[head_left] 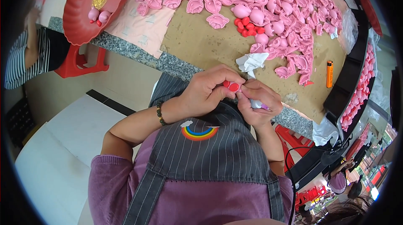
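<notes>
Close to the table's front edge, my left hand [210, 87] pinches a small red plastic piece [227, 84] between thumb and fingertips. A round red face with a pink rim shows between the two hands. My right hand [262, 102] meets it with thumb and forefinger, and its curled fingers are wrapped round a small white tube [255, 104] with a purple end. Part of the tube is hidden in the palm. Just beyond the fingertips lies a crumpled white tissue [252, 62]. Several loose red pieces [247, 27] sit farther back among pink moulded plastic shells [289, 19].
A red scalloped tray [75, 19] with several pink-and-red figures overhangs the table at the far left. An orange lighter [329, 74] lies on the brown board [189, 36]. At right, a black-framed trough holds red and pink parts [359, 86]. Another person [27, 57] is at far left.
</notes>
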Tool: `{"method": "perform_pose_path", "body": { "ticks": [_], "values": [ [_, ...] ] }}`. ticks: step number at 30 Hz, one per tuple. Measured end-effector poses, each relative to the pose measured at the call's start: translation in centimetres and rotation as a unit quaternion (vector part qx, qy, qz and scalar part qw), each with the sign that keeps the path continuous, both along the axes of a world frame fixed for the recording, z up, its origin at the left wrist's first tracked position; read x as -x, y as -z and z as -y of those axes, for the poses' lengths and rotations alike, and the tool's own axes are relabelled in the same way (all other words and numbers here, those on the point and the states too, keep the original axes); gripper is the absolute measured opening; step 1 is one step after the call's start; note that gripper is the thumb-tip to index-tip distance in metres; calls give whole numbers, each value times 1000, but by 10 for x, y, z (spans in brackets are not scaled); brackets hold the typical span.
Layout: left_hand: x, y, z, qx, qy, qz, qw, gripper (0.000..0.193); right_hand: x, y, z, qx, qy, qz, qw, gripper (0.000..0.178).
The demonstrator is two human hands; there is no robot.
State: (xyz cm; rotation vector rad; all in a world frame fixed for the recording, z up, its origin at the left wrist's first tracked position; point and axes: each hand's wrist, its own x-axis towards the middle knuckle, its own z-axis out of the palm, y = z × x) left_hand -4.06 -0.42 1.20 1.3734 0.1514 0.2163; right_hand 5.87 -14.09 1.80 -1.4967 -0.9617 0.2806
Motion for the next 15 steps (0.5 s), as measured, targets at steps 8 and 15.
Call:
{"method": "perform_pose_path", "body": {
  "ticks": [8,15],
  "values": [
    [0,1,1,7,-3,-2,1000,16,0,0,0,0,3,-4,1000,12],
    [0,0,0,-6,-2,-2,1000,16,0,0,0,4,2,-9,1000,12]
  ]
}}
